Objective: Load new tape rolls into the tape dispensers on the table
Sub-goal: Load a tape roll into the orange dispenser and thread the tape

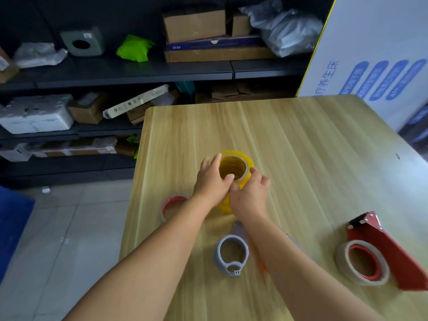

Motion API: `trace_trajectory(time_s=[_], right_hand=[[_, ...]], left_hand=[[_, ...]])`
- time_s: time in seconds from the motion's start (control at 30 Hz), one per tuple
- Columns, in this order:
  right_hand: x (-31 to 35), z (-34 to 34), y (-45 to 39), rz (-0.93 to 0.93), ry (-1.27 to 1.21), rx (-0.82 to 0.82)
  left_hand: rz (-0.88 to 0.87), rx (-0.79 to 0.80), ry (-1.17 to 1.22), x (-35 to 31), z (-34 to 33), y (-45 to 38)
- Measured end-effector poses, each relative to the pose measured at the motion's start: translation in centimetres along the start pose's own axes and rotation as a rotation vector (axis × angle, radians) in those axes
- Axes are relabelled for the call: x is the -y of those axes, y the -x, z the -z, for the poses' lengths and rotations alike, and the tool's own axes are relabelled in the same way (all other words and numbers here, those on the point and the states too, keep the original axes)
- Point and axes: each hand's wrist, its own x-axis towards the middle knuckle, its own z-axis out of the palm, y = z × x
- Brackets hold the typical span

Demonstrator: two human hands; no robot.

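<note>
A stack of yellow tape rolls (234, 167) stands upright in the middle of the wooden table (312, 144). My left hand (212, 181) grips its left side, thumb hooked over the top rim. On the right side, my right hand (251, 193) holds the stack with its fingers curled round it. A grey-lilac tape dispenser (232, 252) lies nearer to me between my forearms, its ring holding no roll. At the right lies a red tape dispenser (393, 249) with a nearly bare cardboard core on its hub.
A red ring-shaped dispenser part (172, 203) lies at the table's left edge, partly behind my left forearm. Dark shelves with boxes and bags stand behind the table. A white printed board (375, 54) leans at the back right. Tiled floor lies to the left.
</note>
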Motion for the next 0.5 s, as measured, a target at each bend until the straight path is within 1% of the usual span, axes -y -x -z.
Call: trace_trajectory(time_s=[0.1,0.2,0.3,0.4,0.5], right_hand=[[-0.3,0.2,-0.8,-0.012,0.018,0.046],[-0.9,0.3,-1.1,-0.001,0.027,0.08],[-1.2,0.3,-1.2,0.007,0.004,0.08],[-1.1,0.5,-1.1,0.023,-0.018,0.065],[-0.8,0.8,-0.7,0.099,-0.045,0.032]], left_hand=[[-0.008,0.076,-0.038,0.6,0.0,-0.2],[-0.024,0.109,-0.039,1.2,0.2,-0.2],[-0.018,0.139,-0.047,1.3,0.5,-0.1],[-0.021,0.127,-0.037,1.0,0.5,0.3],[-0.057,0.051,-0.006,0.5,0.9,0.8]])
